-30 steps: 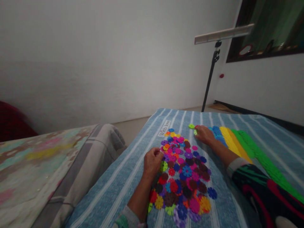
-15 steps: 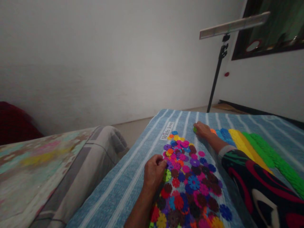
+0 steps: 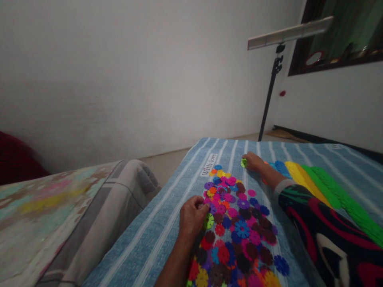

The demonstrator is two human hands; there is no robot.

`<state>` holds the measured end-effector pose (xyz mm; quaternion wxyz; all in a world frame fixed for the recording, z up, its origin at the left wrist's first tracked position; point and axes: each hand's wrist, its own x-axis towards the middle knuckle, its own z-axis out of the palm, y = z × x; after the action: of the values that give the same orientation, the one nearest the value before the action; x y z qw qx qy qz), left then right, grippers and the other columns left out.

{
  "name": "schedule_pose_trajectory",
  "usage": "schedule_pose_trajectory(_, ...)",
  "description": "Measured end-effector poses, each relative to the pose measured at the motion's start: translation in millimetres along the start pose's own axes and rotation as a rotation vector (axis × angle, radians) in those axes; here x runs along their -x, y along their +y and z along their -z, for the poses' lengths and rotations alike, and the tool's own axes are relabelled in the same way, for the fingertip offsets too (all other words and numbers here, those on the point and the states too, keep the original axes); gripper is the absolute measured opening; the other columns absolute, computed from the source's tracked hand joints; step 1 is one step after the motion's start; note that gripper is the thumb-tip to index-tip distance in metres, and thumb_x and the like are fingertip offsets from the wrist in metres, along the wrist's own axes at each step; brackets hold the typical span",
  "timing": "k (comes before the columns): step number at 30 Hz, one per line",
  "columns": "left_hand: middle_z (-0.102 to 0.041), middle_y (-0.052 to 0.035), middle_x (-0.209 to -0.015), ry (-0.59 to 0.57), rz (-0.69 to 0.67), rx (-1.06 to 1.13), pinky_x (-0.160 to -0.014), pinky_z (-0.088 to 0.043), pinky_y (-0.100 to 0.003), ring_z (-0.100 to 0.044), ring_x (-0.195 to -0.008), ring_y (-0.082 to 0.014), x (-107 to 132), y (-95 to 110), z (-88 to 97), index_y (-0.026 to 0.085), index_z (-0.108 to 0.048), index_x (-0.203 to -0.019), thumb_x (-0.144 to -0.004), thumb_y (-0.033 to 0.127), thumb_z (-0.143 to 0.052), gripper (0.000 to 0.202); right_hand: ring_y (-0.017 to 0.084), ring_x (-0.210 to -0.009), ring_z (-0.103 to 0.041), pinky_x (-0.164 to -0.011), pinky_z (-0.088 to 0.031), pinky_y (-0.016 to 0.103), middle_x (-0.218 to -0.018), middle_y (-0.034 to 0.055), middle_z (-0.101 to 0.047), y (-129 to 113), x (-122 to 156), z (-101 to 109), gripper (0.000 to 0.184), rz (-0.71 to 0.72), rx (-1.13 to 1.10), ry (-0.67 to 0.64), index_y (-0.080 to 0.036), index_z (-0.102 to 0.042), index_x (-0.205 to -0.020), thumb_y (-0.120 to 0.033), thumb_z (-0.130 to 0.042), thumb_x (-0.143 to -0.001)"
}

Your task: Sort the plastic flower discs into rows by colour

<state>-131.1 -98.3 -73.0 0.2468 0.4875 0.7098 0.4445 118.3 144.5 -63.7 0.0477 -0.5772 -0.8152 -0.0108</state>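
Obs., head view

- My right hand (image 3: 255, 161) is stretched far forward, palm down. Its fingertips are closed on a small green disc (image 3: 243, 162) at the far left corner of the work area, low on the striped blue cloth (image 3: 167, 223).
- My left hand (image 3: 191, 217) is near me, curled, knuckles up, fingers bent in toward the thumb. The fingertips rest on the left edge of the pile of discs (image 3: 242, 235), and a lime disc (image 3: 208, 220) lies touching them. I cannot tell whether anything is actually pinched, because the fingers hide the grip.
- The pile is loose and mixed (pink, purple, red, blue, orange, dark brown), lying flat and overlapping. It spreads between my two hands and on toward my body.
- Right of my right hand, under and beyond the forearm, discs are laid out in colour bands: a blue row (image 3: 279, 166), a yellow row (image 3: 299, 175) and green rows (image 3: 341, 195). My sleeve (image 3: 314, 223) covers part of them.
- A "With love" label (image 3: 208, 164) sits on the cloth just left of the far end of the pile.

Judgement: the step in hand looks like placing a single green disc with the right hand, while the left stays at the pile over the lime one.

A move on the lime disc would call for a clean rim pinch, as its neighbours overlap it and would drag. The right forearm must clear the laid rows without sweeping them
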Motion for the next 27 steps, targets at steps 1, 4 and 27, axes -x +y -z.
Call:
schedule_pose_trajectory(1,-0.055,0.0038,-0.055,0.002,0.001,-0.005,-0.057,-0.038,-0.025,-0.052,-0.056,-0.0148,0.0,0.6,0.2,0.018,-0.067,-0.068,-0.062,0.030,-0.066,0.014,0.021,-0.104,-0.061,-0.083,-0.042,0.026,-0.119,0.0143,-0.058,0.6,0.8,0.8,0.036,-0.003,0.000,0.001,-0.016,-0.066,-0.123,-0.013,-0.051,-0.090)
schedule_pose_trajectory(4,-0.055,0.0037,-0.055,0.012,0.000,-0.021,-0.057,-0.038,-0.025,-0.053,-0.056,-0.0150,0.0,1.7,0.5,0.018,-0.068,-0.068,-0.062,0.030,-0.066,0.013,0.022,-0.105,-0.060,-0.082,-0.043,0.027,-0.119,0.0143,-0.058,0.7,3.4,3.1,0.036,-0.017,0.004,0.008,-0.017,-0.066,-0.123,-0.015,-0.051,-0.091)
schedule_pose_trajectory(27,-0.057,0.0029,-0.050,-0.243,0.003,-0.038,-0.051,-0.035,-0.023,-0.051,-0.051,-0.0132,-9.4,-12.5,13.1,0.018,-0.066,-0.055,-0.053,0.020,-0.073,0.007,0.019,-0.101,-0.061,-0.078,-0.044,0.024,-0.113,0.0082,-0.062,-87.0,118.1,28.3,0.024,0.185,-0.064,0.044,-0.019,-0.068,-0.107,-0.025,-0.048,-0.097)
